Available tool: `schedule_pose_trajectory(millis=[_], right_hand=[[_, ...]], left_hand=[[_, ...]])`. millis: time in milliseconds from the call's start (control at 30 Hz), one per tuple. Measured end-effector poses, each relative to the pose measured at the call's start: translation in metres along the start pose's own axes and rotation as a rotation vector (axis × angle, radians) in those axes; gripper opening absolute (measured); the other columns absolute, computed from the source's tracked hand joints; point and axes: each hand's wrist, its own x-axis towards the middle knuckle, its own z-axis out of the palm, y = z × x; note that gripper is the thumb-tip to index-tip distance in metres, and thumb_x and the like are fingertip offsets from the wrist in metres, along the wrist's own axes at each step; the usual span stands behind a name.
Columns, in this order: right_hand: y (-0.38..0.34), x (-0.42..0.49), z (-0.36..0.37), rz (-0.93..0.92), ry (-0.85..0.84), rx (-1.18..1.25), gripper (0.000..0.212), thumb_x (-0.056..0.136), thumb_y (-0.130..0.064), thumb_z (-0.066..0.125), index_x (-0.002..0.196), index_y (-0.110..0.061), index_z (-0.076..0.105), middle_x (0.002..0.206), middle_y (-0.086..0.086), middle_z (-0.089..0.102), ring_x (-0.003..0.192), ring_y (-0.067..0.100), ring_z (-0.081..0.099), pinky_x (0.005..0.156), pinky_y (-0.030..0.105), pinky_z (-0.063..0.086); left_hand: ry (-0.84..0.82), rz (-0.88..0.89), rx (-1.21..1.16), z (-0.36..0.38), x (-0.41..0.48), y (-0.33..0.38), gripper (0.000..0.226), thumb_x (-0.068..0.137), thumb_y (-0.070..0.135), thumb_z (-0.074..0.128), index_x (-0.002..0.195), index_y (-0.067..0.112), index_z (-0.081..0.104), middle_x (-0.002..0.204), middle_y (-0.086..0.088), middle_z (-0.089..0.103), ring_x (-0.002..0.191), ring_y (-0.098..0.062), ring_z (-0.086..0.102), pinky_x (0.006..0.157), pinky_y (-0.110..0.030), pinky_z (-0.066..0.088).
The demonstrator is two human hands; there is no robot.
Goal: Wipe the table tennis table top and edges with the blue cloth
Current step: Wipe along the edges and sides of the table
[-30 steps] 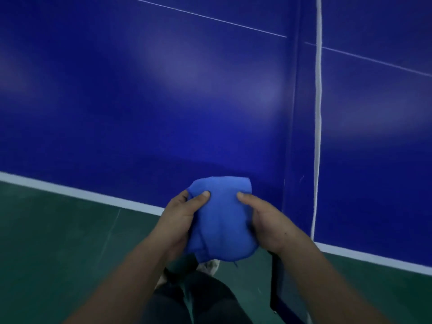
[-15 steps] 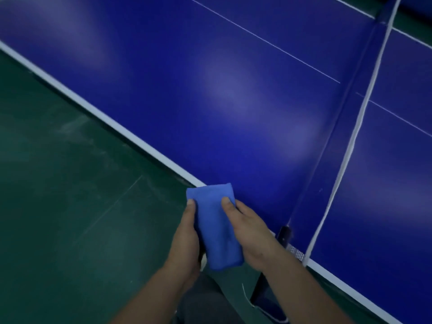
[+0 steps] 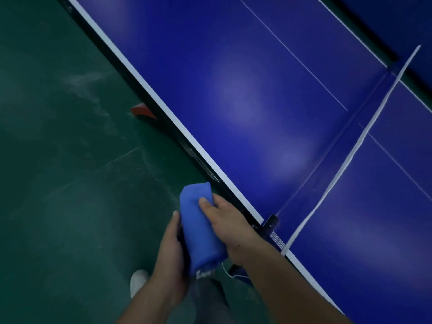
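The soft blue cloth [image 3: 201, 232] is now folded narrow, no longer bunched. My left hand [image 3: 170, 253] and right hand [image 3: 231, 228] clasp it, with the glossy blue surface [image 3: 257, 90] just beyond my fingers [image 3: 207, 204]. I judge it ready for wiping.

Dim, blue-tinted indoor view with soft glare on the counter.
Light from above leaves pale, fuzzy patches of glare on the glossy counter [image 3: 236, 92], strongest near its middle and fainter toward the net [image 3: 350, 160]. The green floor [image 3: 58, 171] is murky, and a dark shadow band runs under the counter's edge. The blue cloth [image 3: 201, 230], left hand [image 3: 170, 253] and right hand [image 3: 229, 225] are evenly lit, slightly soft and grainy.
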Motion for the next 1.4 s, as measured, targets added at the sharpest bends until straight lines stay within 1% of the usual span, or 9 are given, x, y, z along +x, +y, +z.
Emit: schedule_pose_trajectory(millis=[200, 400, 600, 733, 933, 1067, 1133, 1267, 1400], right_hand=[[0.021, 0.028, 0.002, -0.367, 0.239, -0.975, 0.056, 0.107, -0.039, 0.036, 0.159, -0.029, 0.019, 0.152, -0.003, 0.03, 0.133, 0.016, 0.035, 0.11, 0.034, 0.036], [0.044, 0.05, -0.043, -0.218, -0.317, -0.905, 0.05, 0.108, -0.039, 0.034, 0.156, -0.029, 0.032, 0.16, -0.003, 0.033, 0.139, 0.007, 0.035, 0.117, 0.024, 0.024], [-0.024, 0.158, -0.147, -0.804, -0.042, -1.361, 0.049, 0.104, -0.033, 0.047, 0.15, -0.018, 0.045, 0.164, 0.006, 0.026, 0.153, 0.028, 0.019, 0.125, 0.042, 0.017], [-0.026, 0.23, -0.168, -0.887, -0.051, -1.596, 0.055, 0.107, -0.041, 0.037, 0.158, -0.022, 0.028, 0.168, 0.007, 0.012, 0.155, 0.035, 0.006, 0.125, 0.05, 0.01], [-0.008, 0.257, -0.174, -1.0, -0.005, -1.517, 0.059, 0.105, -0.053, 0.021, 0.159, -0.027, 0.025, 0.168, 0.0, 0.016, 0.155, 0.029, 0.009, 0.124, 0.048, 0.006], [-0.007, 0.257, -0.171, -1.03, -0.011, -1.48, 0.059, 0.105, -0.05, 0.025, 0.159, -0.027, 0.025, 0.168, 0.0, 0.016, 0.155, 0.028, 0.007, 0.124, 0.051, 0.007], [-0.007, 0.256, -0.17, -1.035, -0.01, -1.469, 0.059, 0.104, -0.049, 0.026, 0.159, -0.026, 0.026, 0.168, 0.0, 0.016, 0.155, 0.028, 0.007, 0.124, 0.052, 0.008], [-0.008, 0.255, -0.173, -1.024, 0.001, -1.462, 0.06, 0.104, -0.048, 0.027, 0.158, -0.024, 0.027, 0.168, 0.0, 0.016, 0.155, 0.028, 0.006, 0.124, 0.053, 0.008], [-0.008, 0.255, -0.171, -1.023, -0.011, -1.471, 0.059, 0.104, -0.047, 0.027, 0.159, -0.025, 0.026, 0.168, 0.0, 0.015, 0.155, 0.027, 0.004, 0.124, 0.051, 0.006]], left_hand=[[-0.027, -0.04, -0.049, 0.011, 0.02, -0.02, 0.051, 0.091, 0.06, 0.051, 0.12, 0.023, 0.07, 0.115, -0.009, 0.074, 0.102, -0.027, 0.072, 0.079, -0.043, 0.055], [0.131, 0.178, -0.038, 0.008, 0.068, -0.06, 0.051, 0.092, 0.066, 0.049, 0.122, 0.03, 0.07, 0.12, -0.002, 0.073, 0.11, -0.02, 0.07, 0.093, -0.042, 0.052], [0.226, 0.363, 0.128, 0.024, 0.129, -0.101, 0.064, 0.08, 0.066, 0.051, 0.135, 0.033, 0.056, 0.134, -0.004, 0.063, 0.125, -0.03, 0.058, 0.11, -0.056, 0.041], [0.184, 0.425, 0.264, 0.049, 0.176, -0.13, 0.051, 0.099, 0.045, 0.043, 0.149, 0.031, 0.042, 0.143, 0.0, 0.052, 0.131, -0.021, 0.051, 0.115, -0.049, 0.036], [0.21, 0.548, 0.3, 0.063, 0.202, -0.158, 0.069, 0.099, 0.059, 0.03, 0.158, 0.031, 0.009, 0.163, 0.011, 0.023, 0.15, -0.008, 0.023, 0.125, -0.035, 0.018], [-0.005, 0.503, 0.399, 0.042, 0.195, -0.168, 0.064, 0.088, 0.072, 0.035, 0.137, 0.059, -0.003, 0.153, 0.036, 0.013, 0.137, 0.022, 0.021, 0.103, 0.004, 0.021], [-0.062, 0.467, 0.427, 0.044, 0.191, -0.165, 0.067, 0.084, 0.081, 0.035, 0.135, 0.062, -0.005, 0.157, 0.032, 0.013, 0.138, 0.02, 0.023, 0.11, -0.004, 0.025], [0.186, 0.804, 0.281, 0.076, 0.224, -0.104, 0.067, 0.089, 0.058, 0.043, 0.148, 0.031, 0.028, 0.15, -0.002, 0.042, 0.137, -0.016, 0.044, 0.114, -0.043, 0.038], [0.336, 0.909, 0.31, 0.083, 0.249, -0.056, 0.066, 0.098, 0.046, 0.038, 0.156, 0.02, 0.023, 0.158, 0.007, 0.032, 0.141, 0.003, 0.032, 0.119, -0.024, 0.027]])
